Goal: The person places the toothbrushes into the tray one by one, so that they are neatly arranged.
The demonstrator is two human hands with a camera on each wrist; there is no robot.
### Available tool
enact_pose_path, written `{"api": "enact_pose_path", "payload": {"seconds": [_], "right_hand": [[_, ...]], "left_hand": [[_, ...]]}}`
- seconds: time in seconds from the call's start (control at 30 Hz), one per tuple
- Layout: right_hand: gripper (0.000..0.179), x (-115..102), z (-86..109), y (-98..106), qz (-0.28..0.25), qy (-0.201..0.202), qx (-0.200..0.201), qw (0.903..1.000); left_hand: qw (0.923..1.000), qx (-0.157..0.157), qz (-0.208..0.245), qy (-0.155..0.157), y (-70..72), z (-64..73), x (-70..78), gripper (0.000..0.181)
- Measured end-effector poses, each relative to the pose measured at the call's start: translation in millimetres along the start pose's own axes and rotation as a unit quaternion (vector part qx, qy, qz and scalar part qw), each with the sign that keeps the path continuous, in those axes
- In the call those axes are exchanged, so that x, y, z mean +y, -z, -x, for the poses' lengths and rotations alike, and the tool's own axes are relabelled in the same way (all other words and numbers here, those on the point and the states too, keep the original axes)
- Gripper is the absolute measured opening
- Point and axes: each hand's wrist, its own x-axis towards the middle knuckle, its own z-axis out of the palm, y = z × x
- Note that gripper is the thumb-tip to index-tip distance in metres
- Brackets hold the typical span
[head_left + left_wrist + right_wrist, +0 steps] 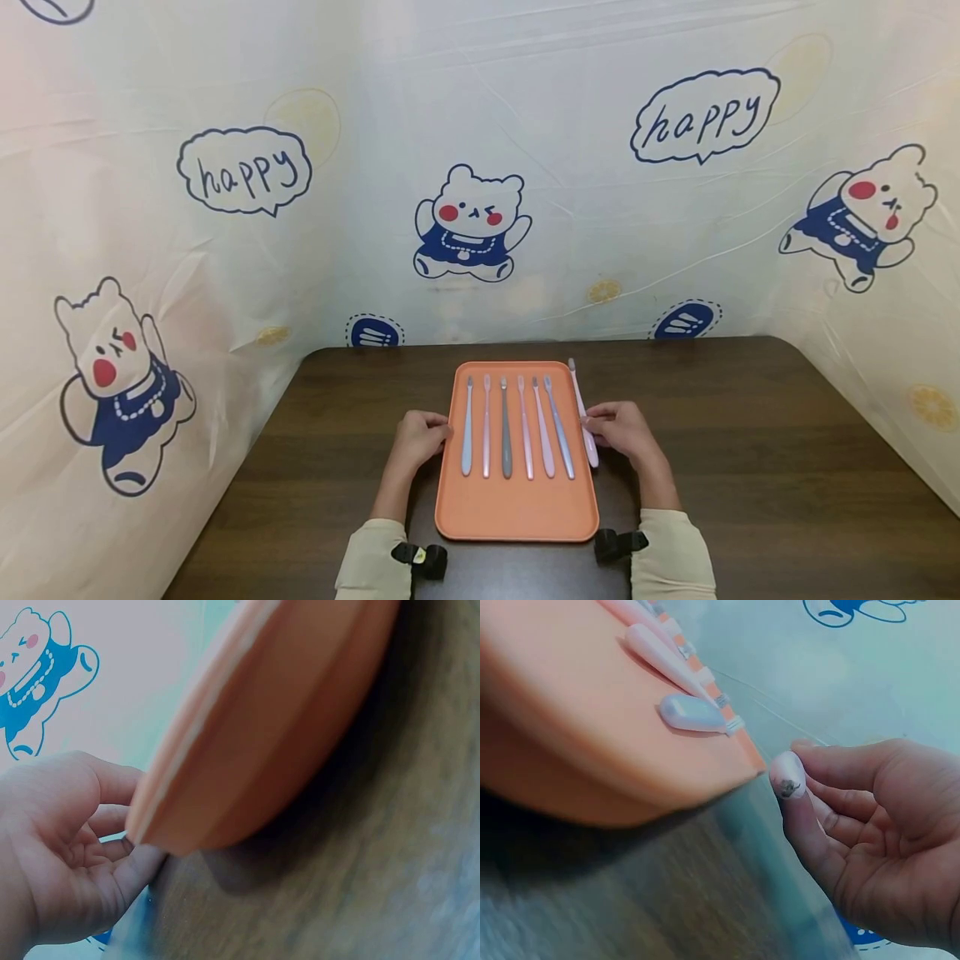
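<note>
An orange tray [517, 512] lies on the table with a row of toothbrushes on it, heads toward the far end. They are a light blue toothbrush [467, 446], a thin pink one [487, 442], a grey one [506, 446], two more pink ones and a blue toothbrush [563, 446] at the right. At the tray's left edge my left hand [418, 437] pinches the rim between thumb and fingers. Just beyond the right edge, my right hand [625, 430] holds a pink toothbrush [592, 454] by its handle. Its handle end [787, 776] shows a dark mark in the right wrist view.
The dark wooden table [750, 467] extends to both sides of the tray. A pale curtain [570, 250] printed with cartoon bears stands behind and at both sides. Black wrist straps sit on the left sleeve [375, 558] and right sleeve [670, 554].
</note>
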Motion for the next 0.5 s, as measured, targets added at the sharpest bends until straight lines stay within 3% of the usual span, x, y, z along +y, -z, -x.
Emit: {"api": "enact_pose_path", "payload": {"seconds": [0.5], "right_hand": [[0.028, -1.7, -0.3, -4.3, -0.007, 0.002, -0.003, 1.0000]], "left_hand": [[1.0000, -0.003, -0.001, 0.002, 1.1, 0.6, 0.9, 0.026]]}}
